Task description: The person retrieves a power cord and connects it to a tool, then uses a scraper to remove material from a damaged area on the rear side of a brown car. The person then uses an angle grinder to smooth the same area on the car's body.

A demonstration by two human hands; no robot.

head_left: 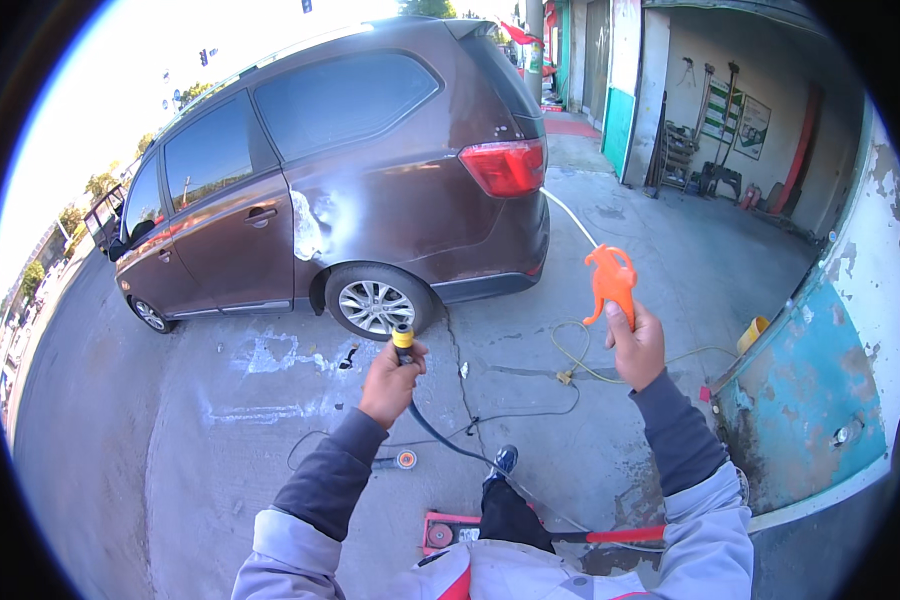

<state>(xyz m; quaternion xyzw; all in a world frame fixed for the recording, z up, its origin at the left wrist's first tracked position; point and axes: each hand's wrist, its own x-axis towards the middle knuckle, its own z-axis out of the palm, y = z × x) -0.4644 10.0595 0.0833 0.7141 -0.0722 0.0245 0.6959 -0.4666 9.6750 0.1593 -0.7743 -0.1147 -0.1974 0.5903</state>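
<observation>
The left grip [392,380] is closed around a black tubular hose fitting with a yellow collar [402,337], which points up from it. The right grip [637,345] is wrapped around an orange plastic trigger gun [613,283], rising above it. A glossy brown car [232,250] stands beyond the left grip.

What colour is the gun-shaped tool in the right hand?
The gun-shaped tool in the right hand is bright orange, seen in the head view.
</observation>
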